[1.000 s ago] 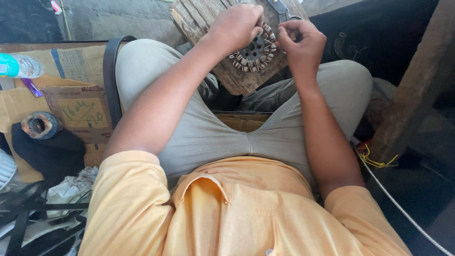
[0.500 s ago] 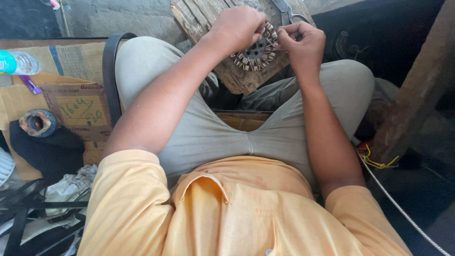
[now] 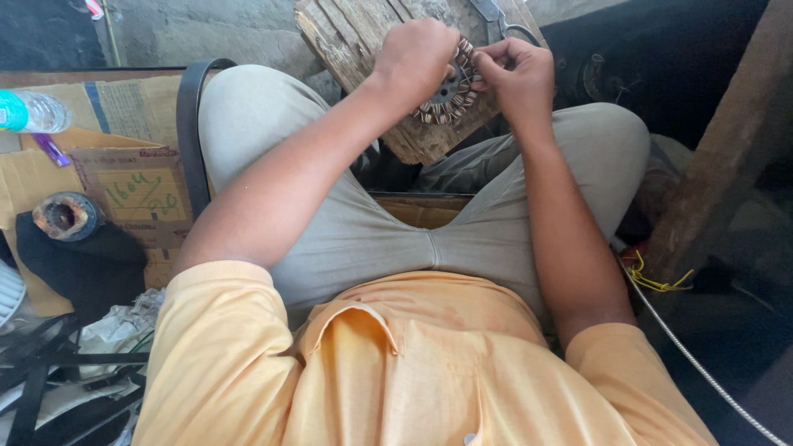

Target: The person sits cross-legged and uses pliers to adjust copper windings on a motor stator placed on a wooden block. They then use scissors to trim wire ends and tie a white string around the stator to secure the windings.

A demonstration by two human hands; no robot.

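A round toothed motor stator (image 3: 450, 95) with pale slot liners rests on a worn wooden block (image 3: 372, 49) between my knees. My left hand (image 3: 417, 59) grips the stator's upper left side and covers much of it. My right hand (image 3: 516, 78) is at its right rim, fingertips pinched on something small there that I cannot make out. Both forearms reach forward over my grey trousers and orange shirt.
Metal pliers (image 3: 496, 16) lie behind the block. On the left sit flattened cardboard (image 3: 132, 190), a plastic bottle (image 3: 33, 111), a black belt (image 3: 188, 132) and a dark round part (image 3: 62, 216). A wooden post (image 3: 727, 149) and a grey cable (image 3: 702, 372) are at right.
Both hands stay on the stator with only small finger shifts; the view has drifted slightly.
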